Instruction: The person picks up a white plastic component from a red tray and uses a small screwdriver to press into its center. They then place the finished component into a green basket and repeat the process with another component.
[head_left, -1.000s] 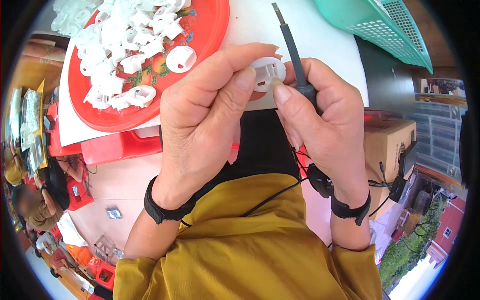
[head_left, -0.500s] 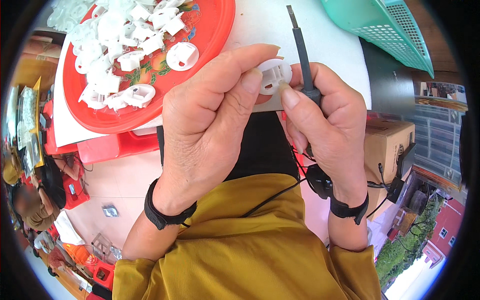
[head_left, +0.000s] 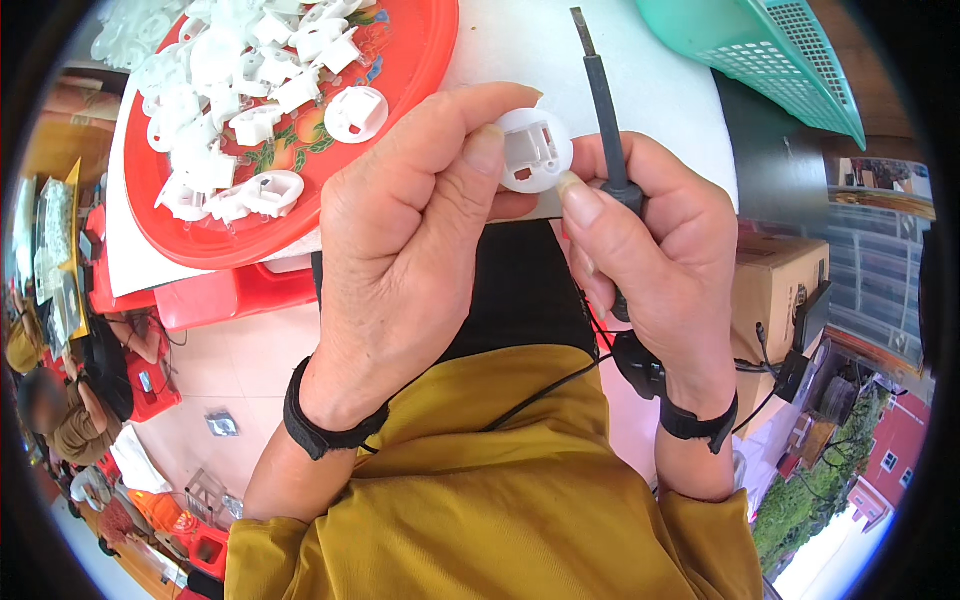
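Note:
My left hand (head_left: 410, 230) pinches a round white plastic part (head_left: 541, 180) between thumb and forefinger, its recessed face with rectangular slots turned up. In my right hand (head_left: 660, 220) is a soldering iron or screwdriver-like tool with a dark shaft (head_left: 603, 110) and flat metal tip, pointing away from me; its handle is mostly hidden by the fingers. The right thumb tip is at the lower right rim of the white part. Left of my hands, a red tray (head_left: 290, 240) with a fruit pattern bears a heap of similar white parts (head_left: 225, 90).
The tray rests on a white tabletop (head_left: 500, 50). A green perforated basket (head_left: 740, 50) stands at the far right. Beside my right arm is a cardboard box (head_left: 775, 290), with black cables near it. Red stools (head_left: 235, 295) are under the table. A person (head_left: 70, 410) sits far left.
The white part has turned to show its recessed face more fully and shifted slightly left with my left hand. My right thumb has drawn back toward its rim.

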